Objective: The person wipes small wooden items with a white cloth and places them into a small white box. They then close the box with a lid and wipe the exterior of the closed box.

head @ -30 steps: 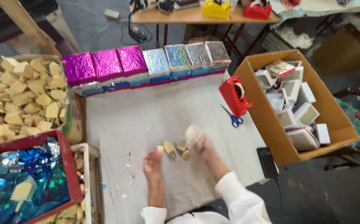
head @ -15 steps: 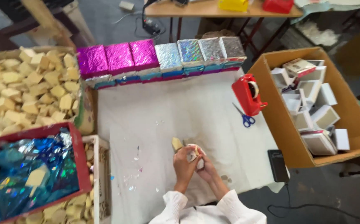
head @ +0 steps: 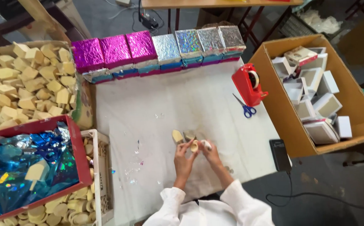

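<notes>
Both my hands meet over the near middle of the white table [head: 173,104]. My left hand [head: 183,158] and my right hand [head: 210,154] hold a small pale wooden piece [head: 194,146] between their fingertips. My right hand also grips a small white object [head: 207,145]. Two more pale wooden pieces [head: 183,136] lie on the table just beyond my fingers.
A row of pink and silver foil-wrapped boxes [head: 157,48] lines the far edge. A red tape dispenser [head: 247,83] and blue scissors [head: 245,108] lie right. A cardboard box [head: 316,92] holds white boxes. Left are wooden blocks [head: 23,83] and a red tray [head: 27,163] of blue foil. A phone [head: 279,155] lies near the right edge.
My hands came together from apart and lifted one wooden piece off the table between them. The camera view shifted so the table sits lower and more central.
</notes>
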